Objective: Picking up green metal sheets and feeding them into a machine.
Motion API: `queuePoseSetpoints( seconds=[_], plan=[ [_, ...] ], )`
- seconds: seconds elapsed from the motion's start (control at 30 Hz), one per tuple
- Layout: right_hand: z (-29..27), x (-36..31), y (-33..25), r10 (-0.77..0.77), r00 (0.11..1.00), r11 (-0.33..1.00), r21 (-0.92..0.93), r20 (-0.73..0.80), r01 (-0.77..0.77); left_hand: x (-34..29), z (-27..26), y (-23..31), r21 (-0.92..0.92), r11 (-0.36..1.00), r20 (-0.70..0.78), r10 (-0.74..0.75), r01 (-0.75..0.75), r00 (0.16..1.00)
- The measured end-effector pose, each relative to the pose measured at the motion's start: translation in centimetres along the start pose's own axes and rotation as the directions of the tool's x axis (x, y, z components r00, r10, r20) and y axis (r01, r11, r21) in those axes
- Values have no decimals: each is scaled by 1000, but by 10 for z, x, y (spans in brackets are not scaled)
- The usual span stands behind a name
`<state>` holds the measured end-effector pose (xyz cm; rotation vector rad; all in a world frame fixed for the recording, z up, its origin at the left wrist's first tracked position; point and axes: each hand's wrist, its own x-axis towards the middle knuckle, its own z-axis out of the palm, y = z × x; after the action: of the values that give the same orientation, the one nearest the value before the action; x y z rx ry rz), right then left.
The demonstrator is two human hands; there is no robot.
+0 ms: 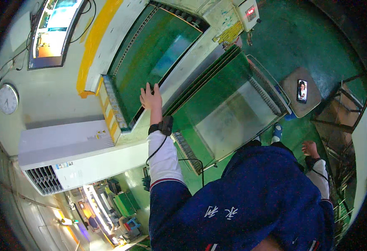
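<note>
My left hand [151,98] reaches forward with its fingers spread, touching the near edge of a glossy green panel [150,58]. That panel lies flat in the roller bed [117,100] of a pale machine. Beside the machine stands a rack [187,152] with ridged sides, holding several green sheet panels [229,113] on edge. The front one is large and reflective. My right hand [310,149] hangs low at my right side, away from the panels, its fingers curled in. I see nothing in it. Both wrists wear black bands with cables.
A phone [302,91] lies on a brown stool [313,102] to the right, near a metal frame [350,100]. On the machine's far end is a control box [249,14] with a red display. A white air conditioner [83,154], a wall clock [7,98] and a screen [53,33] are leftward.
</note>
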<state>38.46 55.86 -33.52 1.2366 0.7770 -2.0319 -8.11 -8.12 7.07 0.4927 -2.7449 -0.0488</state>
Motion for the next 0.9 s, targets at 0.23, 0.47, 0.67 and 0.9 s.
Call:
queuePoseSetpoints(
  seconds=[0.23, 0.47, 0.67, 0.9],
  plan=[
    [44, -28, -1, -493, 870, 832, -280, 23, 479, 20, 15, -4, 57, 996, 39, 68, -70, 997],
    [97, -76, -10, -447, 870, 789, -550, -210, 273, 21, 16, 15, -23, 980, 30, 198, -198, 980],
    [75, -58, 0, -416, 876, 763, -618, -245, 189, 26, 11, 8, -74, 985, 150, 167, -157, 974],
    [45, -37, 5, -543, 838, 568, -758, -54, 319, -19, -8, 26, -267, 852, -183, 415, -451, 891]
  ],
)
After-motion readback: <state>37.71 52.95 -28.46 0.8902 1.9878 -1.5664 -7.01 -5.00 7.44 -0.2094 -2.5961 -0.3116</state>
